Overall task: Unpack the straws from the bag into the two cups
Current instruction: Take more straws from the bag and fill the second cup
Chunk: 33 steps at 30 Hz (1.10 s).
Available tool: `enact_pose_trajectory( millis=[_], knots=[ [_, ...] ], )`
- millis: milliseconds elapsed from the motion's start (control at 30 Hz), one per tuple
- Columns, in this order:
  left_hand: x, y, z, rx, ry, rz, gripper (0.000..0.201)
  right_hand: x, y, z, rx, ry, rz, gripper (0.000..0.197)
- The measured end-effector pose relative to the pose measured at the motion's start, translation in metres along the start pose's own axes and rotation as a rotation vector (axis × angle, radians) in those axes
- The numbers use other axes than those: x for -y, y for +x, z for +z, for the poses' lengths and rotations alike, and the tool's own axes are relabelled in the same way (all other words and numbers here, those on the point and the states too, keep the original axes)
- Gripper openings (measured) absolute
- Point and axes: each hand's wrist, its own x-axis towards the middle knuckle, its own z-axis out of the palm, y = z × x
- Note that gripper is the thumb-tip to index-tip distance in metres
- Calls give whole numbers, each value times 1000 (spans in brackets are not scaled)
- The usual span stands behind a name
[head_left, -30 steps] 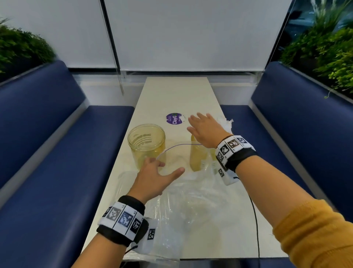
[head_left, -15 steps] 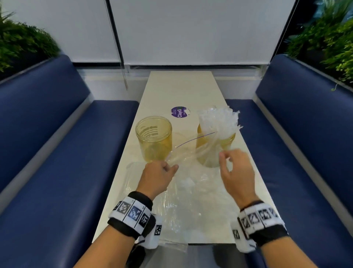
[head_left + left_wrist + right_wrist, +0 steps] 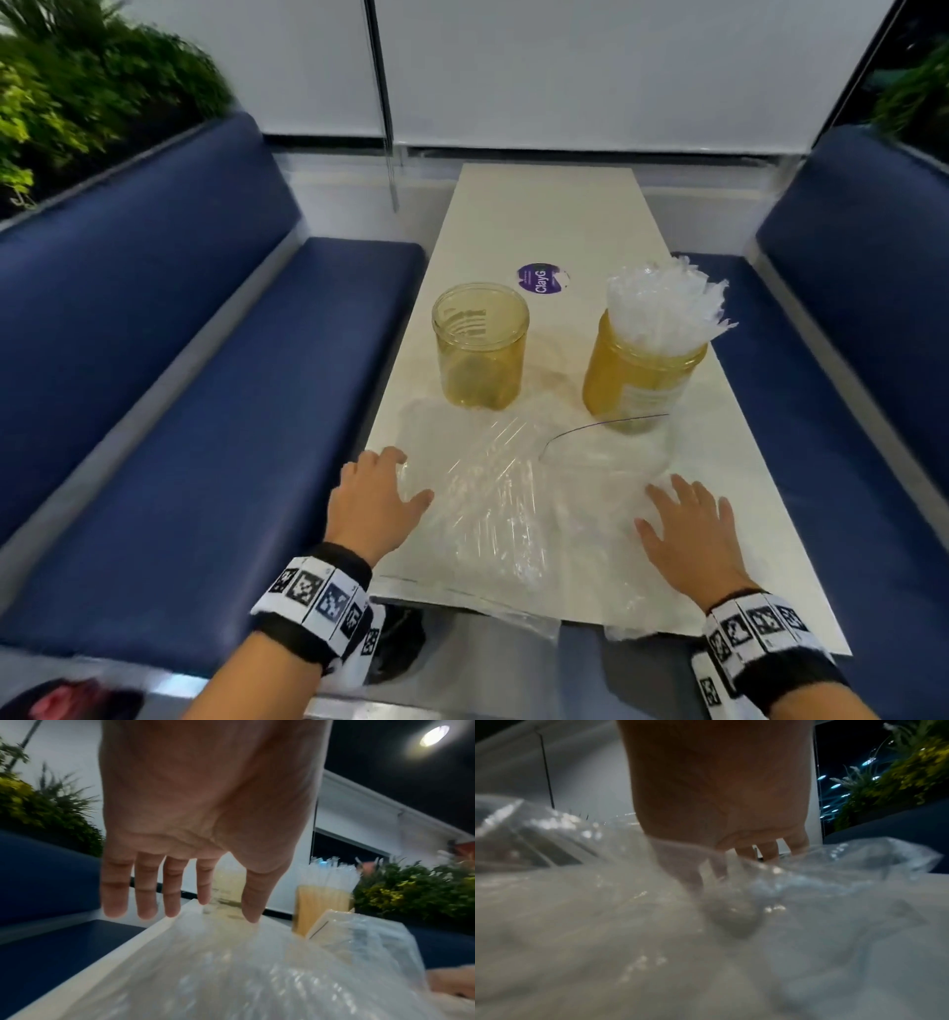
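Note:
A clear plastic bag [image 3: 518,509] lies flat and crumpled on the near end of the white table [image 3: 554,216], with wrapped straws showing through it. Two yellow see-through cups stand beyond it: the left cup [image 3: 480,345] holds no straws, the right cup [image 3: 642,370] holds a bunch of wrapped straws [image 3: 662,303]. My left hand [image 3: 377,496] hovers with straight spread fingers [image 3: 146,892] at the bag's left edge. My right hand [image 3: 688,524] rests flat, fingers spread, on the bag's right side; in the right wrist view the bag [image 3: 706,923] covers its fingertips.
Blue padded benches [image 3: 205,411] run along both sides of the narrow table. A round purple sticker [image 3: 539,278] lies on the table behind the cups. Green plants [image 3: 77,103] stand behind the left bench and at the far right. A white blind closes the far wall.
My left hand let go of the bag's mouth and opened; my right hand came down flat on the bag. The bag, lifted before, now lies flat. My head turned right.

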Motion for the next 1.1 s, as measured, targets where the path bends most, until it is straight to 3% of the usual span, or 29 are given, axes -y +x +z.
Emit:
enact_pose_trajectory(
  millis=[167, 267, 333, 400, 533, 667, 867, 967, 1033, 1100],
  knots=[
    [28, -5, 5, 99, -20, -180, 62, 51, -14, -46, -600, 261, -142, 28],
    [35, -8, 6, 150, -59, -225, 66, 100, -23, -72, -746, 338, -291, 25],
    [39, -10, 6, 182, -85, -246, 68, 127, -27, -71, -729, 271, -385, 29],
    [42, -11, 5, 222, -88, -260, 67, 144, -27, -61, -596, 152, -386, 40],
    [52, -11, 12, 292, -101, -238, 47, 131, -13, -35, -346, 63, -200, 51],
    [53, -15, 5, 259, -288, -170, 38, 95, -4, -14, -252, 201, -33, 44],
    [28, -21, -50, 241, -868, -98, 27, 65, -13, 19, -203, 186, 30, 44],
    [9, -23, -77, 214, -934, -20, 30, 53, -15, 27, -168, 95, -18, 41],
    [-4, -25, -91, 169, -946, -7, 30, 51, -16, 17, -243, 119, -13, 35],
    [-17, -24, -100, 145, -979, -31, 27, 56, -20, -4, -447, 274, 90, 20]
  ],
)
